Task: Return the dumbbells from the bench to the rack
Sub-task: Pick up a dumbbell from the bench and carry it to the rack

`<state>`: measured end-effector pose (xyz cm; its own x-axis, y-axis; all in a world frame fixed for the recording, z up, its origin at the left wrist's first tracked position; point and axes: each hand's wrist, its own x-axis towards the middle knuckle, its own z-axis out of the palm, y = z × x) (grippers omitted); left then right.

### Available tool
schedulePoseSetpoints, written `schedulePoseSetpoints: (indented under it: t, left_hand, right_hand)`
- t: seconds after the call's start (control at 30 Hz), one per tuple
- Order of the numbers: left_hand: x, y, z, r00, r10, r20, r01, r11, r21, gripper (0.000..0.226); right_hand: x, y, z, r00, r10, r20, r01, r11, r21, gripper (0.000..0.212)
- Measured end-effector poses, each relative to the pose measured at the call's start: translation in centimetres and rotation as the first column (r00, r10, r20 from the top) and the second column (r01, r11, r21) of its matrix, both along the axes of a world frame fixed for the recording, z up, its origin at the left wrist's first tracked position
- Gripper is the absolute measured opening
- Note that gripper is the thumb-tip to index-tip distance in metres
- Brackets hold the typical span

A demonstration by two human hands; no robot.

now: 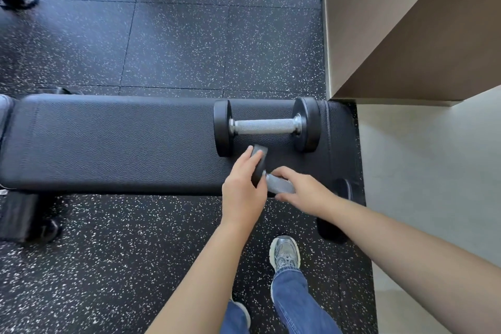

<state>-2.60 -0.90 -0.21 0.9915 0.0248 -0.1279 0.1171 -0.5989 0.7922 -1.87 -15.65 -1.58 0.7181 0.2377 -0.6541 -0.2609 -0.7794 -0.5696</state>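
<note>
R hand (301,190) wraps the dumbbell (279,184) handle; L hand (242,187) grips its end plate, prob. to steady the weight at the bench (108,141) edge. 2nd dumbbell (267,126) lies just beyond both hands.

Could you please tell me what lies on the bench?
Two dumbbells: the far dumbbell lies free; the near dumbbell has one head under the left grip and its handle partly covered by the right grip.
</note>
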Motion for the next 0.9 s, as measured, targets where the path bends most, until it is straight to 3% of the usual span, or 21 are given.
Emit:
schedulePoseSetpoints:
  t: [0.37, 0.67, 0.9]
  left_hand:
    - [1.0, 1.9, 10.7, 0.994, -0.020, 0.111, 0.035, 0.990, -0.137, 0.036]
    - [0.7, 5.5, 22.5, 0.967, -0.143, 0.210, 0.174, 0.975, -0.137, 0.044]
    - [-1.7, 7.9, 30.5, 0.972, 0.053, 0.229, 0.005, 0.970, -0.245, 0.048]
  right_hand:
    - [-2.4, 2.1, 12.0, 0.993, -0.098, -0.070, 0.105, 0.989, 0.101, 0.034]
    - [-3.1, 4.8, 24.6, 0.993, -0.111, -0.038, 0.116, 0.979, 0.167, 0.046]
    - [-5.0, 7.2, 33.3, 0.999, -0.033, -0.040, 0.042, 0.966, 0.256, 0.051]
